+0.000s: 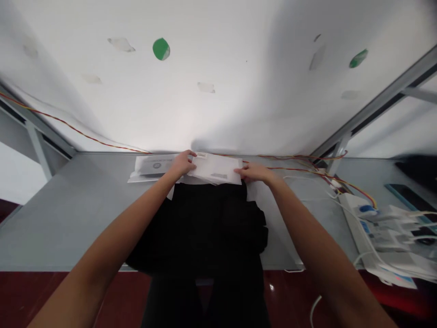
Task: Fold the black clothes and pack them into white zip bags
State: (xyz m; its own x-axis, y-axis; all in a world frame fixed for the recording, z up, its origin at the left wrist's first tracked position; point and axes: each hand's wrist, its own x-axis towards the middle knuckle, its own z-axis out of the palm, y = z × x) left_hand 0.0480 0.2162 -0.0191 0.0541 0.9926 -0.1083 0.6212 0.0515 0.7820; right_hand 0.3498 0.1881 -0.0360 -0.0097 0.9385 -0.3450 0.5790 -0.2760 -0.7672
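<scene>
A white plastic bag (216, 168) lies at the far edge of the grey table (75, 214), against the white wall. My left hand (184, 163) grips the bag's left end, fingers closed on it. My right hand (254, 173) pinches the bag's right edge. A black garment (208, 228) is spread on the table just in front of the bag and hangs over the near edge. More white packets (152, 166) lie flat to the left of the bag, under my left hand.
A white power strip (368, 223) with several plugs and cables sits at the right. Red and yellow wires (300, 164) run along the wall's base. A dark phone (409, 198) lies at the far right. Metal frame bars (375, 105) stand on both sides.
</scene>
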